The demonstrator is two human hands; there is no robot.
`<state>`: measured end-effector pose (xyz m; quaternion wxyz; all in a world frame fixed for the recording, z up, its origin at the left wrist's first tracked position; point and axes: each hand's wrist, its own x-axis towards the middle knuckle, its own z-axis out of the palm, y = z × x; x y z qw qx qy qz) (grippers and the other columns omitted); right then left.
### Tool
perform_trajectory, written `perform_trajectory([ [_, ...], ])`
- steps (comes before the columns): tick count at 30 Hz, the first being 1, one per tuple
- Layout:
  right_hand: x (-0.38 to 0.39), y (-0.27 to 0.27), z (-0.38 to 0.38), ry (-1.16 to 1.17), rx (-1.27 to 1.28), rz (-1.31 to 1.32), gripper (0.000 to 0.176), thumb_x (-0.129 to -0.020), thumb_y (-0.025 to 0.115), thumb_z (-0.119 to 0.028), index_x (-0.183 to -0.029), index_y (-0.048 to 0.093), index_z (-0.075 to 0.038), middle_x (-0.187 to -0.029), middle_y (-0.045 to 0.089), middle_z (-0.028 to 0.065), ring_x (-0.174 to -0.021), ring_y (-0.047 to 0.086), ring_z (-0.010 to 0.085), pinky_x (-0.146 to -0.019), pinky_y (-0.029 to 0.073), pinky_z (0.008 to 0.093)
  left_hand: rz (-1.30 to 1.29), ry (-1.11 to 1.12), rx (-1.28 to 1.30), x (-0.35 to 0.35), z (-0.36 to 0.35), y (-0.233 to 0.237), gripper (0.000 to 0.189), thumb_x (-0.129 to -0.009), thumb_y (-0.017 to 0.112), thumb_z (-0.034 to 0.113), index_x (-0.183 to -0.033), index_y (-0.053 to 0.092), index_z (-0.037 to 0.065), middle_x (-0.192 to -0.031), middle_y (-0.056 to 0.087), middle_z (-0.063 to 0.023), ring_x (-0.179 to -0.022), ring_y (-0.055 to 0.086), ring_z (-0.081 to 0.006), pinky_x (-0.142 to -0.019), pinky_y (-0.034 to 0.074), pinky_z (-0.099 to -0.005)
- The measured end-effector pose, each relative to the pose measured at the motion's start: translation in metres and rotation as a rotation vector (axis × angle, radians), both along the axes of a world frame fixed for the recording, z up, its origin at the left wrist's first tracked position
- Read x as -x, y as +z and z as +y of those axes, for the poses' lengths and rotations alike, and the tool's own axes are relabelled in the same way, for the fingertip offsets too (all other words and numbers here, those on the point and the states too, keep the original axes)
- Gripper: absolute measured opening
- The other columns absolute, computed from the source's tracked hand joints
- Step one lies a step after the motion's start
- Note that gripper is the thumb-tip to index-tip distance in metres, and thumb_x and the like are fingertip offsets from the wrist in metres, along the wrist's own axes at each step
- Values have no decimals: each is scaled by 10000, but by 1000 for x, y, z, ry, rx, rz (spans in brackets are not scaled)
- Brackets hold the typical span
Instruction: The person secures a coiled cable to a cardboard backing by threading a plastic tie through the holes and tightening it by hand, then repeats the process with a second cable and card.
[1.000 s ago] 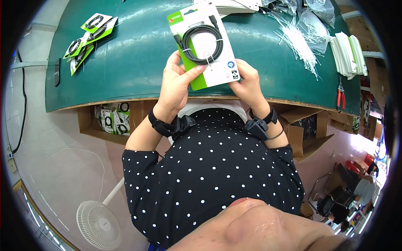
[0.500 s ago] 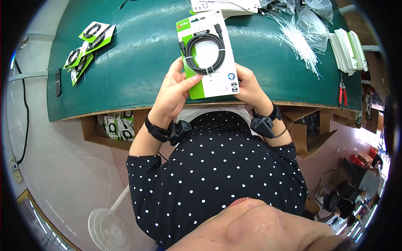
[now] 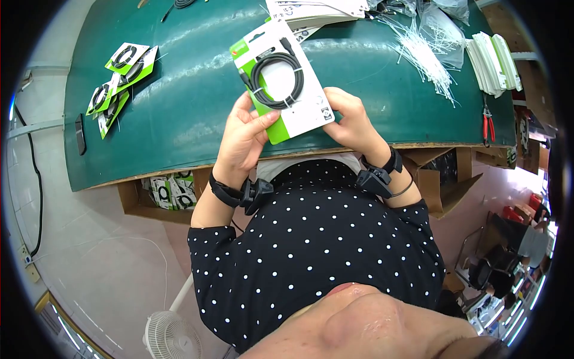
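A green-and-white retail card with a coiled black cable [image 3: 302, 81] is held up over the table, tilted to the left. White ties fasten the coil to the card. My left hand [image 3: 246, 131] grips its lower left part, thumb on the front, the other fingers partly behind. At the lower right corner, my right hand [image 3: 354, 122] is curled against the card's edge; some fingertips are hidden.
Several carded cables [image 3: 119, 84] lie at the left of the green table [image 3: 191, 102], near a black phone-like object [image 3: 80, 134]. White zip ties [image 3: 424, 60], stacked cards [image 3: 491, 64] and red-handled pliers [image 3: 488, 125] lie at the right. Open cardboard boxes [image 3: 442, 188] sit below the table edge.
The carded cable has tilted and shifted to the left in my left hand. More of my right hand shows beside the card's edge. The camera view has shifted slightly.
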<state>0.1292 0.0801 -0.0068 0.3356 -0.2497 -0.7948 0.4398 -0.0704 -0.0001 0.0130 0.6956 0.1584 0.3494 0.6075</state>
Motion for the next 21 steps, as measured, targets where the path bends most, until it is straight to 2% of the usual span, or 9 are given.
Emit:
perform_trajectory([
  [2,4,-1,-7,36,499,115,208,-785,638,-12,-987,613,32,-877,645,61,-752,604,135,-639,486,255,186,98,-85,1,0,-1,575,-814,595,-92,-1322,339,-11,-1127,599,-143,-1036,598,-198,-856,519,-313],
  [3,5,1,-8,39,501,115,208,-785,638,-12,-987,613,32,-877,645,61,-752,604,135,-639,486,255,280,149,-128,2,0,-2,574,-810,594,-101,-1321,345,-18,-1122,603,-143,-1027,602,-192,-851,521,-308],
  [6,5,10,-8,166,872,133,188,-809,611,-10,-994,607,25,-831,639,49,-727,590,100,-622,477,229,264,121,-110,5,-1,0,568,-811,590,-108,-1321,352,-28,-1110,610,-142,-1010,607,-185,-848,519,-300],
  [10,-1,10,-9,252,947,162,199,-806,623,-24,-1000,614,21,-827,645,65,-706,591,103,-632,482,230,242,87,-92,4,-2,0,568,-811,592,-105,-1322,352,-37,-1117,606,-141,-1007,607,-181,-855,511,-292],
  [15,-7,-6,-6,213,900,228,202,-840,636,-39,-1030,607,24,-873,648,62,-753,599,92,-622,483,219,326,70,-83,2,5,-1,587,-811,596,-98,-1335,339,-32,-1158,583,-143,-1023,600,-180,-887,490,-292],
  [18,-9,-3,18,-218,556,155,214,-858,630,-96,-1038,600,15,-839,646,67,-673,579,88,-617,469,218,352,73,-111,-1,5,3,602,-805,603,-94,-1339,334,-27,-1164,577,-135,-1041,588,-174,-897,482,-301],
  [19,-8,0,20,-221,552,162,214,-858,630,-96,-1038,600,15,-839,646,67,-673,579,88,-617,469,218,362,70,-120,-2,4,4,609,-802,607,-91,-1341,332,-24,-1167,573,-131,-1049,582,-171,-902,478,-305],
  [21,-4,11,24,-197,712,251,228,-874,625,-116,-1054,587,19,-846,649,60,-673,574,74,-618,469,207,369,18,-136,-4,4,4,612,-799,613,-84,-1340,333,-21,-1158,576,-124,-1054,577,-169,-903,474,-305],
])
